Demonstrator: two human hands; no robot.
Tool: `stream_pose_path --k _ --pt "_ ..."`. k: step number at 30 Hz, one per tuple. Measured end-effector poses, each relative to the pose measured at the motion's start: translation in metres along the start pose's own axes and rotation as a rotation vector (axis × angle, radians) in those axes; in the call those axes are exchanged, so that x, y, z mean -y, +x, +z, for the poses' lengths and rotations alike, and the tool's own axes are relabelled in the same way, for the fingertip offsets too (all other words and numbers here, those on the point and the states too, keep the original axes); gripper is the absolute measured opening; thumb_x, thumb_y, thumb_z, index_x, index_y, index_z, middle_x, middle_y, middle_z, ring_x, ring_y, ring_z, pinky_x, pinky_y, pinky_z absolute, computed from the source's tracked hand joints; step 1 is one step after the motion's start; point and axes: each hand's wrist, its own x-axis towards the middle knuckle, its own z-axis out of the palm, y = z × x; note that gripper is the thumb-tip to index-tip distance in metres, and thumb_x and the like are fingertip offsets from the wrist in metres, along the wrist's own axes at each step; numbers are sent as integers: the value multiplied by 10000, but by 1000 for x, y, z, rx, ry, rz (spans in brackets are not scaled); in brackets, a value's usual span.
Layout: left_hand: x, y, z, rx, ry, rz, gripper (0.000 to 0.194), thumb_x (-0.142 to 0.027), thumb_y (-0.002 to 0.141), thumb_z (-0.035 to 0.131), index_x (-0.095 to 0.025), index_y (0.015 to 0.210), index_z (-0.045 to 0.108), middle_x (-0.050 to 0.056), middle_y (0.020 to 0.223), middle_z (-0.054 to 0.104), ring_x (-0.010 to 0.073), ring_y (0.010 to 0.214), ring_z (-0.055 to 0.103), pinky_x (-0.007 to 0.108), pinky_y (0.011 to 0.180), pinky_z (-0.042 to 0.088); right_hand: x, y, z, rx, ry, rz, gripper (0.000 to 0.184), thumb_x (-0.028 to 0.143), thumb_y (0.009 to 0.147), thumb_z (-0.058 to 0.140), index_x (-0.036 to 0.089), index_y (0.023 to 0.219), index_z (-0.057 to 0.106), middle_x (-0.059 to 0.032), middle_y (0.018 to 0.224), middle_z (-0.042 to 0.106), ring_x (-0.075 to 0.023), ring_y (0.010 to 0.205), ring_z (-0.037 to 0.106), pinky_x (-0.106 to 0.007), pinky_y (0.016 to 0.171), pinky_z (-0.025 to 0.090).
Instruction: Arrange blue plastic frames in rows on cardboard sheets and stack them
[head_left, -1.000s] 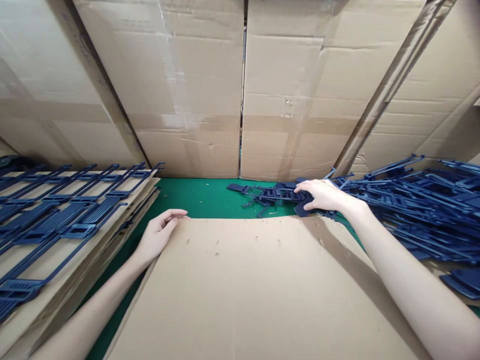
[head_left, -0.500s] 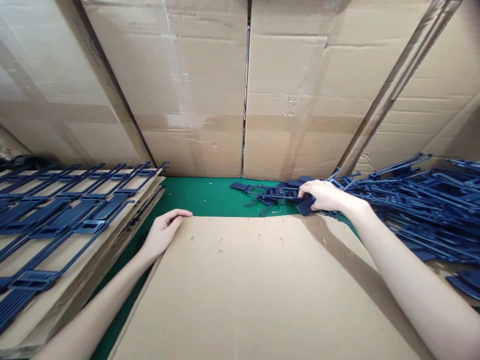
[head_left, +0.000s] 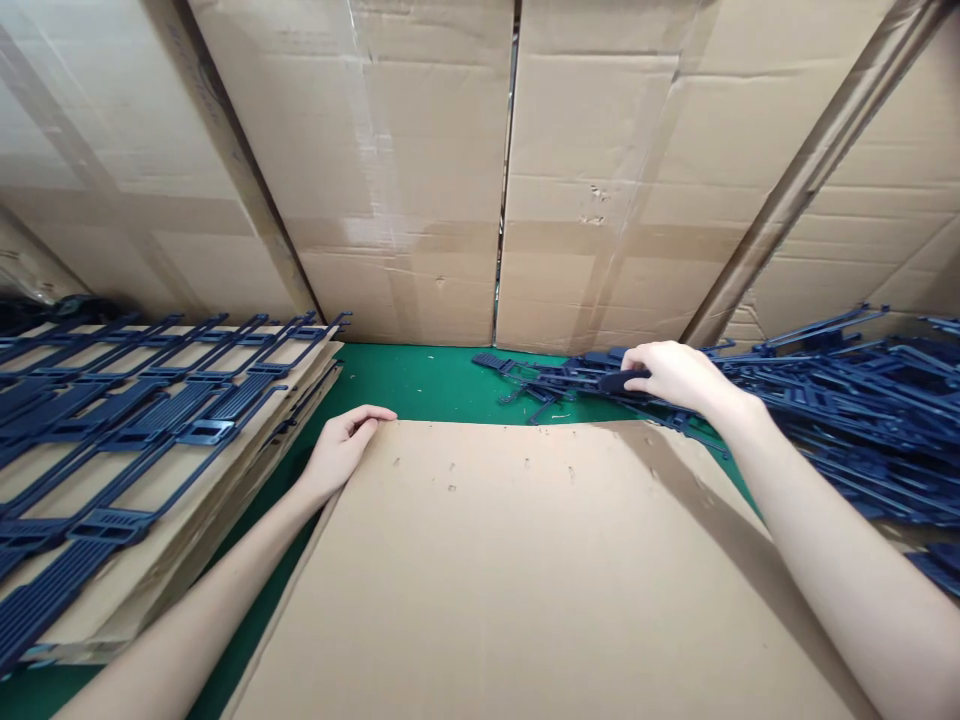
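Note:
A large brown cardboard sheet (head_left: 510, 560) lies in front of me, with small holes near its far edge. My left hand (head_left: 346, 450) is at its far left corner, thumb and fingers closed on the edge. Beyond the far right corner, my right hand (head_left: 671, 375) pinches a dark blue flat plastic piece (head_left: 622, 381) between thumb and fingers. Loose blue plastic parts (head_left: 532, 378) lie beneath and to the left of that hand. Whether the pinched piece is joined to a longer part is hidden.
On the left, blue plastic frames (head_left: 120, 440) are laid in rows on stacked cardboard sheets (head_left: 187, 560). A tangled heap of blue plastic parts (head_left: 862, 420) fills the right side. Tall cardboard boxes (head_left: 420, 180) wall off the back of the green table (head_left: 397, 375).
The piece in my right hand has turned from a tilted, face-showing position to nearly edge-on. My left hand stays at the sheet's corner. The whole view has shifted slightly.

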Motion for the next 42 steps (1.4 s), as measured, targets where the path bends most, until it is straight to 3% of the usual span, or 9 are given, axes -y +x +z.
stream_pose_path --k 5,9,14,17,22,24,29,37,42 --pt "4 -1 4 -21 -45 -7 321 -409 771 501 -178 874 697 75 976 734 250 927 656 375 869 493 12 -22 -49 -359 94 -36 167 293 929 526 248 1030 652 -69 1012 685 -304 910 644 -421 751 474" --pt "8 -3 6 -41 -78 -15 296 -360 782 499 -167 894 695 85 976 731 243 922 663 376 864 500 66 -44 -86 -766 321 -226 224 386 941 540 406 1148 621 -21 945 661 -297 870 650 -444 752 501" --pt "11 -5 8 -51 -86 0 247 -285 784 495 -166 841 704 78 947 730 239 925 661 373 876 494 164 -64 -72 -873 458 -897 236 164 921 524 343 1023 638 -4 948 700 -211 898 662 -376 763 553" --pt "11 -6 9 -48 -94 11 242 -250 792 486 -162 834 708 71 937 733 232 915 664 365 875 498 207 -75 -45 -818 456 -1180 155 103 872 565 227 886 658 -44 880 716 -196 911 664 -335 767 565" --pt "14 -7 13 -58 -121 21 240 -182 787 471 -159 819 707 57 921 735 216 905 671 347 877 505 228 -92 -13 -645 664 -1266 275 349 967 481 140 904 647 -123 985 708 -222 951 650 -336 723 539" --pt "15 -7 14 -61 -128 21 239 -166 785 471 -160 812 709 52 908 736 210 891 671 339 864 507 228 -96 -9 -590 729 -1236 398 453 987 435 124 906 643 -136 958 700 -237 933 640 -353 715 519" --pt "16 -8 15 -61 -135 29 244 -136 790 471 -162 807 713 42 893 736 195 880 668 321 861 505 229 -100 2 -445 746 -1080 311 346 991 463 128 850 633 -108 854 662 -209 822 596 -353 717 465" --pt "17 -9 15 -47 -138 52 257 -105 789 466 -158 813 717 46 888 735 194 883 669 324 867 505 244 -110 2 -211 714 -964 233 293 975 511 145 1132 600 -101 1172 640 -237 1063 550 -404 893 431" --pt "19 -9 14 -40 -121 62 265 -89 795 461 -158 811 717 45 897 737 190 890 672 321 872 506 249 -129 -6 -72 706 -775 255 147 932 530 217 1171 586 -74 1215 609 -239 1052 536 -380 832 449"
